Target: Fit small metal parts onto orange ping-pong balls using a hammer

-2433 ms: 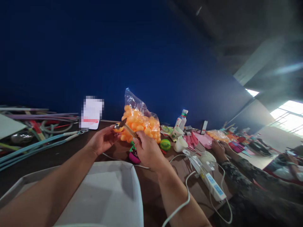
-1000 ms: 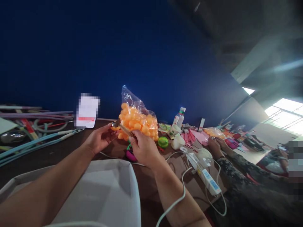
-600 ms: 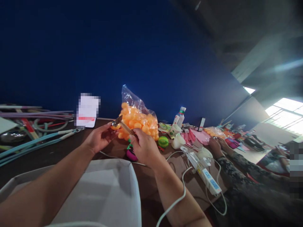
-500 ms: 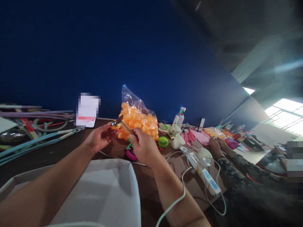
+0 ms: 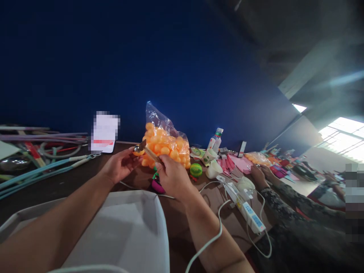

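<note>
My left hand (image 5: pixel 123 167) pinches a small orange ball (image 5: pixel 138 153) whose top looks shiny and silvery. Wrapped around a light wooden handle, my right hand (image 5: pixel 174 175) holds what looks like a small flat brush (image 5: pixel 151 153). Its dark end touches or nearly touches the ball's shiny top; I cannot tell which. Just behind both hands stands a clear plastic bag (image 5: pixel 167 146) full of orange balls. A magenta and green object (image 5: pixel 157 185) lies under my right hand, partly hidden. To that hand's right is a green striped ball (image 5: pixel 196 170).
A white tray (image 5: pixel 122 231) lies under my forearms. At left are bundled hoops and cords (image 5: pixel 57 167) and a lit phone (image 5: pixel 104 132). Bottle (image 5: pixel 215 140), white cup (image 5: pixel 214 170), power strip (image 5: pixel 253 218) and loose cables are at right, beside a co-worker's hands (image 5: pixel 260 176).
The brush has shifted very slightly at the ball, its dark end tilting a little. My left hand and the ball stay in place.
</note>
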{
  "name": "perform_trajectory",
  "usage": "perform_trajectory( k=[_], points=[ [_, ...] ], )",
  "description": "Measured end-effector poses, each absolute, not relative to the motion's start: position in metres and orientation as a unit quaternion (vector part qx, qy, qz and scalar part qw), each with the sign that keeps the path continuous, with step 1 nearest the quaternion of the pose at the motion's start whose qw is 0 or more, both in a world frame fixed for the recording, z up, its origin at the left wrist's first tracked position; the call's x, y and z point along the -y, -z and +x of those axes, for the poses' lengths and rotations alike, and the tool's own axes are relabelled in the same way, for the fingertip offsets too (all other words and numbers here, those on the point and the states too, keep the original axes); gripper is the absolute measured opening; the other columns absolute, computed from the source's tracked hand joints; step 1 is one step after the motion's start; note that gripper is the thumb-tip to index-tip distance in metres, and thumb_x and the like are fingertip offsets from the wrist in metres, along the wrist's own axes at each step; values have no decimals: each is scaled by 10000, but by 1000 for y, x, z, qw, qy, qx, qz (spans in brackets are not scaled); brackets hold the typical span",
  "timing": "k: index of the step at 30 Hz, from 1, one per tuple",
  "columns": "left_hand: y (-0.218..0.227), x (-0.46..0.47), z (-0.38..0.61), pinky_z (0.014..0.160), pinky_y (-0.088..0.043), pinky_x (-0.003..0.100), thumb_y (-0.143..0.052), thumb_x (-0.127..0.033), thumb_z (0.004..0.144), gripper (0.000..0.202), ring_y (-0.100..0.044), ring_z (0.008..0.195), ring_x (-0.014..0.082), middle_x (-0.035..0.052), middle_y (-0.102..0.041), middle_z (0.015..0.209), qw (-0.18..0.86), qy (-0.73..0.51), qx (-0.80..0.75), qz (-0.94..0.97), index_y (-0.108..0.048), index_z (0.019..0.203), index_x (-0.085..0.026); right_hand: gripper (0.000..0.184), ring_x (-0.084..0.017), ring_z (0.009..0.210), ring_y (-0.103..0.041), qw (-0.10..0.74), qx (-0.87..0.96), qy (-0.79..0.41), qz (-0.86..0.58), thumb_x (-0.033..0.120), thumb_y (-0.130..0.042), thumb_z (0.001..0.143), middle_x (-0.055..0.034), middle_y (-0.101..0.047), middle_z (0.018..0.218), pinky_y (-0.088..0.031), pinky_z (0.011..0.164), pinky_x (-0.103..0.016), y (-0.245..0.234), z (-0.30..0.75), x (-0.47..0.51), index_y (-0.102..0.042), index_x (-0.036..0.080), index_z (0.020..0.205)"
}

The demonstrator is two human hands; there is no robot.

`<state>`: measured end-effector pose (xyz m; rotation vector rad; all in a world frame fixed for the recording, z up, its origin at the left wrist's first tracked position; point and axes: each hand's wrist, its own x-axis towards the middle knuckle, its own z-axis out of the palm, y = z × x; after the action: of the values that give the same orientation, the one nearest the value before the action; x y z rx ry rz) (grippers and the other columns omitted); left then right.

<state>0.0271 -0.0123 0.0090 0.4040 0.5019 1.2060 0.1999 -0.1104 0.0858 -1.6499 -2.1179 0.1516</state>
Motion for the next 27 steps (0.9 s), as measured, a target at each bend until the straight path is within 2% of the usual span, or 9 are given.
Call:
perform_trajectory(
  k=[6,13,23,27],
  points=[
    [-11,13,27,596,-605,259,-502,-72,862,183,-694,609,177,108,-705,710,773,-559,-243,176,-684,846,-82,242,-188,776,-599,231,762,-63,-602,322,-392,957,-54,-674,888,-382,669,-286,-88,200,111,-542,193,1096],
    [-12,13,27,601,-606,264,-472,-84,884,203,-701,623,181,117,-708,729,772,-560,-242,178,-673,875,-63,246,-195,817,-612,231,767,-57,-596,321,-386,959,-62,-681,932,-390,701,-296,-84,200,110,-539,192,1102],
    [-12,13,28,588,-602,260,-506,-72,864,178,-690,603,177,113,-704,701,769,-563,-249,172,-681,828,-65,251,-186,796,-609,213,764,-50,-607,334,-375,962,-53,-681,922,-369,668,-284,-86,200,109,-535,191,1090],
    [-14,14,29,587,-596,255,-518,-59,844,171,-695,638,181,109,-708,726,774,-555,-246,180,-687,871,-68,233,-191,793,-614,188,766,-43,-613,325,-389,953,-50,-684,896,-360,661,-285,-88,201,110,-547,193,1062]
  ],
)
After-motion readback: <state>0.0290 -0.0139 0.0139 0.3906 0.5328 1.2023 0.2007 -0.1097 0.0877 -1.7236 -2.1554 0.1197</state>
